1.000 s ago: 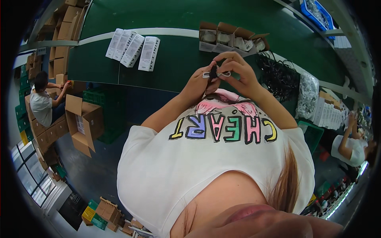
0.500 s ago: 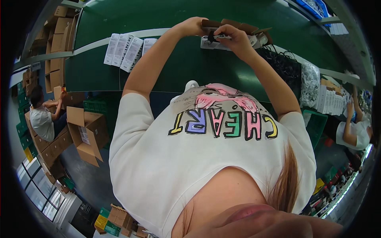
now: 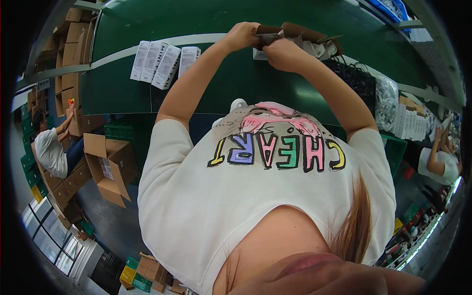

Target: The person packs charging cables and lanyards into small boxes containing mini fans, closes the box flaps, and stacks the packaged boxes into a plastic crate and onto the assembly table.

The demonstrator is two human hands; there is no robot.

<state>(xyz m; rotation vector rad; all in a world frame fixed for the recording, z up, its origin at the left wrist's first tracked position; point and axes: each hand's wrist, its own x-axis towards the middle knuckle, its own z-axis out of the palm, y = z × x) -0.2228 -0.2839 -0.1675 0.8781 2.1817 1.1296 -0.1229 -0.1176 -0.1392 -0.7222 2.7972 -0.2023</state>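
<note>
At the far side of the green work table stands an open white box (image 3: 259,54) with raised brown cardboard flaps (image 3: 305,32), in a row with white items inside. My left hand (image 3: 242,36) is closed on the left end of this box, its fingertips hidden behind a flap. My right hand (image 3: 284,53) is bent over the box opening with curled fingers. What it holds, if anything, is hidden. Beyond its wrist, white wrapped pieces (image 3: 314,49) show in the row.
Several closed white boxes (image 3: 166,67) stand left of my forearm. To the right lie black cords (image 3: 351,81) and a pile of clear plastic bags (image 3: 386,101). An open carton (image 3: 112,167) is on the floor. Other people work at far left and far right.
My right hand has turned and moved down into the box opening; the black piece it pinched is now out of sight. The box has shifted slightly right with my left hand.
</note>
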